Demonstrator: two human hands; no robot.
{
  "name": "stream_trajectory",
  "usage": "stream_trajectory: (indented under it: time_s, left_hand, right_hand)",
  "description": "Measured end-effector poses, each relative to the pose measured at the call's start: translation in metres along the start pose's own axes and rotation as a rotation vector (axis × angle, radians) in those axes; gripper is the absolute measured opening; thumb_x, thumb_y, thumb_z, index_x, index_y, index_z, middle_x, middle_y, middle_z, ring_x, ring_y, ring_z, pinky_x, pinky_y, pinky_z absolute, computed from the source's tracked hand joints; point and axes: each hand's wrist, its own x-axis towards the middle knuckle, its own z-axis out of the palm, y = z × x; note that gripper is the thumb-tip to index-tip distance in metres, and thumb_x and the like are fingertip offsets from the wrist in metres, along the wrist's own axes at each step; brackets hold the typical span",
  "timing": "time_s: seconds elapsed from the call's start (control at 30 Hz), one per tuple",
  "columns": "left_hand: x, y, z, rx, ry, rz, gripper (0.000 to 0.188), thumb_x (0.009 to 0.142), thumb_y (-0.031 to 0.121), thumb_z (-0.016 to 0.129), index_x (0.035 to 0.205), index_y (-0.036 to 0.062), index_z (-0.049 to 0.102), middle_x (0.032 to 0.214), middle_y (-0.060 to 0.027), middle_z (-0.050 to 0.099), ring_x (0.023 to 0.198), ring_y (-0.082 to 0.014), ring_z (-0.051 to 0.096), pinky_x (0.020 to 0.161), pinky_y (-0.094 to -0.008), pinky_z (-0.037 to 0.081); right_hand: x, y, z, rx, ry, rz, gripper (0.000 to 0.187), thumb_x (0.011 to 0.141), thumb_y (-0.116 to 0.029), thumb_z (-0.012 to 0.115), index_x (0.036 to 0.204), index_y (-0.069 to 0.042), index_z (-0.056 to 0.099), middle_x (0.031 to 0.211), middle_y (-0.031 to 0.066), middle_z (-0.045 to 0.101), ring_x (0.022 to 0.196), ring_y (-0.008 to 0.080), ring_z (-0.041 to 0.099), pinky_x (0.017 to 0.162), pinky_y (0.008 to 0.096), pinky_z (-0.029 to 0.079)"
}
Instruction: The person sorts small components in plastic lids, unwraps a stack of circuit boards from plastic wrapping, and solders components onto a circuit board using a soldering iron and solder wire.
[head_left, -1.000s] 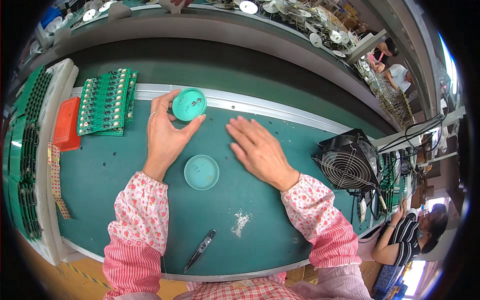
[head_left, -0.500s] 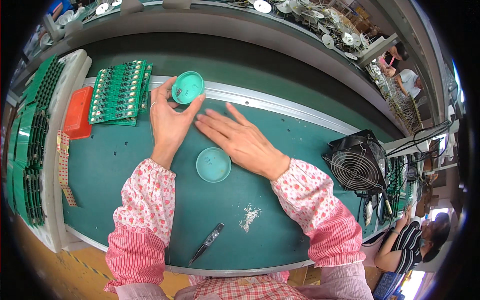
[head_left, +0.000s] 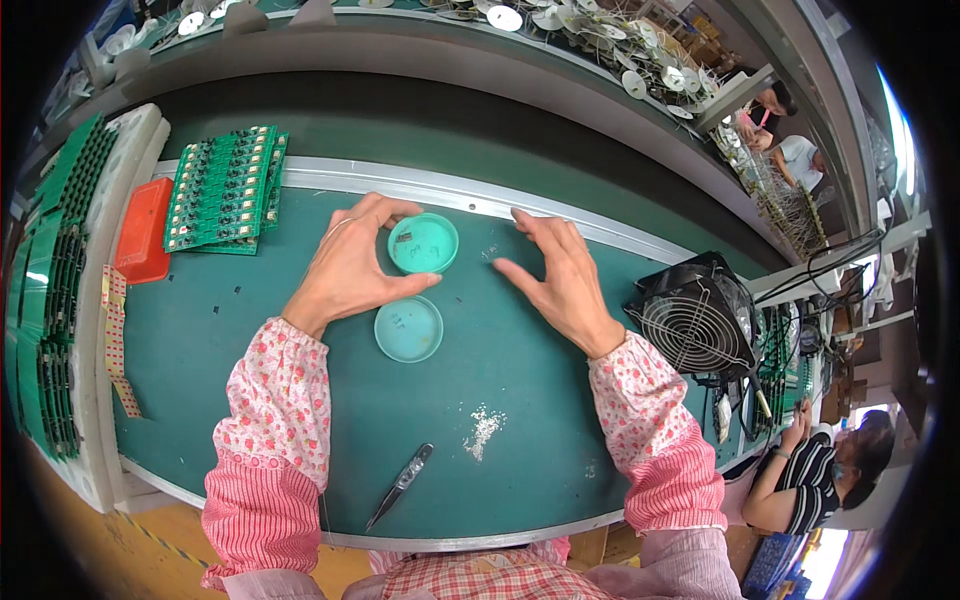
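My left hand (head_left: 350, 265) is closed on the rim of a small round green dish (head_left: 430, 247), with the thumb on the near side and fingers on the far side. A small dark piece lies inside the dish. Just nearer to me sits a second round green dish (head_left: 409, 330), flat on the mat and untouched. To the right of the held dish, my right hand (head_left: 565, 285) is open and empty, its thumb and fingers apart. A few tiny bits (head_left: 489, 253) lie on the mat between the two hands.
Tweezers (head_left: 400, 487) and a heap of tiny pale parts (head_left: 483, 432) lie near the front. At left are stacked green circuit boards (head_left: 222, 192), a red-orange box (head_left: 145, 232) and a foam rack (head_left: 90, 400) of boards. A black fan (head_left: 697, 325) stands right. Other people sit beyond.
My left hand has brought the dish rightward and nearer, lower over the mat. My right hand has moved off to the right, its flat fingers now curved and spread. The view shifted slightly.
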Motion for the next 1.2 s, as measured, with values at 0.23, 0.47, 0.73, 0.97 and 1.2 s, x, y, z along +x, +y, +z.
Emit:
stream_trajectory:
  time_s: [0.23,0.47,0.73,0.97,1.2]
  left_hand:
    - [0.0,-0.001,0.004,0.076,-0.072,0.051,0.069,0.062,0.035,0.089,0.121,0.0085,0.064,0.121,-0.0069,0.063,0.117,-0.0266,0.054,0.104,-0.0396,0.035]
    - [-0.002,0.004,0.002,0.088,-0.062,0.02,0.07,0.061,0.039,0.091,0.12,0.0094,0.067,0.12,-0.007,0.064,0.118,-0.0265,0.053,0.105,-0.0391,0.034]
    - [0.0,0.006,0.003,0.072,-0.067,0.015,0.071,0.06,0.041,0.092,0.12,0.0102,0.067,0.112,-0.0066,0.064,0.113,-0.0269,0.055,0.102,-0.0394,0.036]
    - [0.0,0.004,0.004,0.08,-0.049,0.029,0.073,0.059,0.041,0.092,0.12,0.0107,0.067,0.111,-0.0061,0.064,0.112,-0.0265,0.055,0.101,-0.0391,0.036]
    - [0.002,-0.003,0.002,0.02,-0.069,-0.011,0.066,0.06,0.04,0.092,0.116,0.013,0.07,0.109,-0.0022,0.064,0.111,-0.0228,0.055,0.101,-0.0371,0.036]
  right_hand:
    - [0.002,-0.002,0.03,0.15,0.088,0.178,0.033,0.083,-0.02,0.081,0.108,-0.001,0.069,0.094,0.0104,0.064,0.087,0.0225,0.062,0.079,0.037,0.053]
    - [0.003,-0.004,0.04,0.151,0.109,0.058,0.014,0.087,-0.012,0.075,0.095,-0.004,0.068,0.082,0.0084,0.064,0.079,0.0272,0.063,0.073,0.0402,0.051]
    - [0.016,-0.027,0.022,0.357,0.043,0.234,0.013,0.091,-0.013,0.071,0.096,0.0,0.07,0.084,0.0097,0.065,0.071,0.02,0.061,0.066,0.0333,0.05]
    - [0.026,-0.006,0.007,0.289,-0.031,0.207,0.019,0.095,-0.014,0.066,0.108,-0.003,0.074,0.092,0.0098,0.069,0.079,0.0176,0.066,0.074,0.0302,0.053]
    - [0.015,0.018,0.016,0.176,-0.054,0.037,0.017,0.09,-0.015,0.072,0.104,-0.005,0.075,0.098,0.0091,0.068,0.086,0.0232,0.067,0.076,0.0343,0.055]
